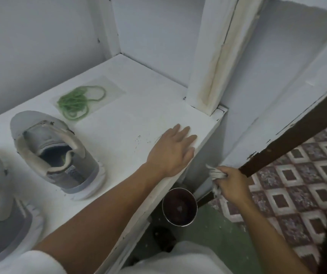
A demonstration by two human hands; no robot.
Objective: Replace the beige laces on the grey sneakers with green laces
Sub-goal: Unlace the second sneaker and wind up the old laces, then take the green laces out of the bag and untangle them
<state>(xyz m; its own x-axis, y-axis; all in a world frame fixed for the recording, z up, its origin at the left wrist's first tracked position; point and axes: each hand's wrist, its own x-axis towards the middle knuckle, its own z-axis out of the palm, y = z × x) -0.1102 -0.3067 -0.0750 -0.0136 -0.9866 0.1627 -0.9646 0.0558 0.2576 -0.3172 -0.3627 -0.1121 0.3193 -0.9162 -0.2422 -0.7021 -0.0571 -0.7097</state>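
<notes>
The table (139,99) was a white painted surface, scuffed with dark specks near its right edge and set into a corner of pale walls (30,46). A white post (214,56) with yellowish stains rose from its far right corner. Two grey sneakers stood on the left part with no laces in them, one (60,153) fully in view and the other (2,220) cut off by the left edge. Beyond them the green laces (77,103) lay in a loose tangle on a clear plastic sheet (115,89).

The left hand (171,151) rested flat on the table near its right edge, its grip open, fingers straight and holding nothing. The right hand (230,184) hung past the edge, its grip closed round a bunch of beige laces (216,174).

Below the table edge stood a round metal cup (179,209) on a green floor. To the right lay patterned floor tiles (297,194), crossed by a dark wooden bar (297,131).
</notes>
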